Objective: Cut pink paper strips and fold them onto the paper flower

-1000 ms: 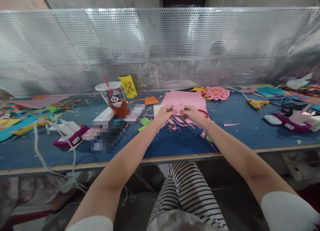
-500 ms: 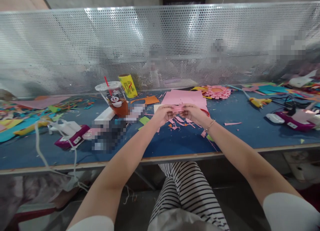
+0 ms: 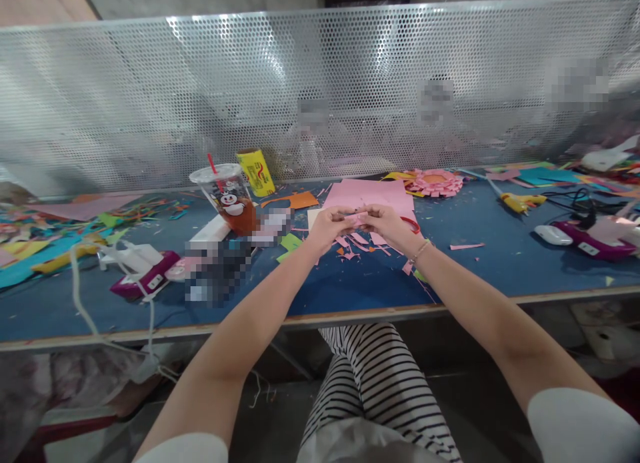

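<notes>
Yellow packet (image 3: 255, 173), left of frame centre: printing (image 3: 259, 170) illegible. Centre: left hand (image 3: 328, 225) and right hand (image 3: 384, 224), each grip pinching one pink paper piece (image 3: 357, 217), partly hidden.

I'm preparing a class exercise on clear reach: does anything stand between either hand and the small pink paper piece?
Nothing visible does: the left hand and right hand both hold the small pink paper piece in their fingers. Loose scraps lie on the blue table, not in between.

Hands (image 3: 326, 227) (image 3: 384, 224) close together, arms (image 3: 265, 319) (image 3: 475, 303) outstretched
</notes>
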`<state>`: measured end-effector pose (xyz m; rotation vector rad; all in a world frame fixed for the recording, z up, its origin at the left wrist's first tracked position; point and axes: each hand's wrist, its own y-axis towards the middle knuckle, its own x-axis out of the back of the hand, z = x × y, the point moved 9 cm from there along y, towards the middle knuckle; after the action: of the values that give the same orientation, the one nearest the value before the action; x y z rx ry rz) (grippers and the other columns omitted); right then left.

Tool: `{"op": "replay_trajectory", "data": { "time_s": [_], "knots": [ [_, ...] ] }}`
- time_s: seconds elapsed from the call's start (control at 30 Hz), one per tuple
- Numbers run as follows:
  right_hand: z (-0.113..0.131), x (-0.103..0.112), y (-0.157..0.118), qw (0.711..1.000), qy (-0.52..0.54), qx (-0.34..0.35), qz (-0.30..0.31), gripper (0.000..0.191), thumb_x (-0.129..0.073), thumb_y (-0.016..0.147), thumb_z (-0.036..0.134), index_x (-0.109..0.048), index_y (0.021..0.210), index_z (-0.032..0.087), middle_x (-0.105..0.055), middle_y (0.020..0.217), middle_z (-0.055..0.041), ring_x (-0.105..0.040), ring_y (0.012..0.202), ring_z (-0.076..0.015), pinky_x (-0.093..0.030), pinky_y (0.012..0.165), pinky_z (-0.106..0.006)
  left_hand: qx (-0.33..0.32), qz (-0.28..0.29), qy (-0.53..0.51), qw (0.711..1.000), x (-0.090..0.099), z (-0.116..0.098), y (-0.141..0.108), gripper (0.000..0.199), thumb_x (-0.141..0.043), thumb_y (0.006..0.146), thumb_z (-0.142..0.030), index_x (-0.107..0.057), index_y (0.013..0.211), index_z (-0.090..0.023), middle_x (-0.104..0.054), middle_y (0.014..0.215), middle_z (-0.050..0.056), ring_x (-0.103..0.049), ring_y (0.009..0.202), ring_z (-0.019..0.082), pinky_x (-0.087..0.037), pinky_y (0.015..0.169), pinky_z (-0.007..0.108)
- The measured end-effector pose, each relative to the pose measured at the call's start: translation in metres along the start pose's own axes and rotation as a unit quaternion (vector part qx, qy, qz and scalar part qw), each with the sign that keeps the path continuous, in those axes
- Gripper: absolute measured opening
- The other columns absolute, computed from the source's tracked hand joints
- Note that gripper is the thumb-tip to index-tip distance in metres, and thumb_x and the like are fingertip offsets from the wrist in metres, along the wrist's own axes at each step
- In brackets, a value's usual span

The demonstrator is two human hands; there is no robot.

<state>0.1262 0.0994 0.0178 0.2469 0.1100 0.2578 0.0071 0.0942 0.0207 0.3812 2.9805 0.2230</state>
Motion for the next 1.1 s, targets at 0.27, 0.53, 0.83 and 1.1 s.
{"op": "replay_trajectory", "data": {
  "time_s": [0.27, 0.53, 0.83, 1.1],
  "knots": [
    [0.007, 0.005, 0.001, 0.995, -0.098, 0.028, -0.012, 0.029, -0.063, 0.070, 0.042, -0.061, 0.077, 0.014, -0.059, 0.062, -0.0002, -0.056, 0.056, -0.0083, -0.048, 0.055, -0.021, 0.020, 0.000, 0.017, 1.000, 0.000, 0.001, -0.001, 0.035, -0.075, 0.059, -0.031, -0.064, 0.084, -0.010, -0.065, 0.066, 0.004, -0.064, 0.061, 0.014, -0.053, 0.066, 0.029],
    [0.007, 0.003, 0.003, 0.997, -0.060, 0.038, 0.004, 0.025, -0.066, 0.067, 0.035, -0.062, 0.082, 0.016, -0.063, 0.071, -0.0009, -0.059, 0.062, -0.0089, -0.052, 0.063, -0.023, 0.021, -0.021, -0.015, 0.999, 0.002, -0.002, -0.002, 0.032, -0.077, 0.054, -0.023, -0.066, 0.082, -0.010, -0.067, 0.069, 0.005, -0.063, 0.061, 0.012, -0.053, 0.072, 0.031],
    [0.017, 0.005, 0.003, 0.989, -0.125, 0.075, -0.016, 0.019, -0.064, 0.069, 0.030, -0.062, 0.081, 0.015, -0.064, 0.066, -0.0023, -0.061, 0.060, -0.0123, -0.052, 0.059, -0.026, -0.001, -0.028, -0.003, 1.000, 0.004, -0.004, -0.001, 0.035, -0.077, 0.051, -0.022, -0.066, 0.082, -0.009, -0.067, 0.067, 0.005, -0.064, 0.062, 0.014, -0.052, 0.073, 0.032],
    [0.014, 0.006, 0.004, 0.990, -0.120, 0.068, -0.020, 0.017, -0.064, 0.067, 0.026, -0.062, 0.080, 0.015, -0.065, 0.069, -0.0037, -0.063, 0.062, -0.0144, -0.053, 0.066, -0.032, -0.026, -0.037, 0.016, 0.999, 0.005, -0.006, 0.001, 0.034, -0.076, 0.051, -0.023, -0.067, 0.082, -0.010, -0.067, 0.067, 0.004, -0.063, 0.061, 0.014, -0.052, 0.071, 0.032]
  ]
}}
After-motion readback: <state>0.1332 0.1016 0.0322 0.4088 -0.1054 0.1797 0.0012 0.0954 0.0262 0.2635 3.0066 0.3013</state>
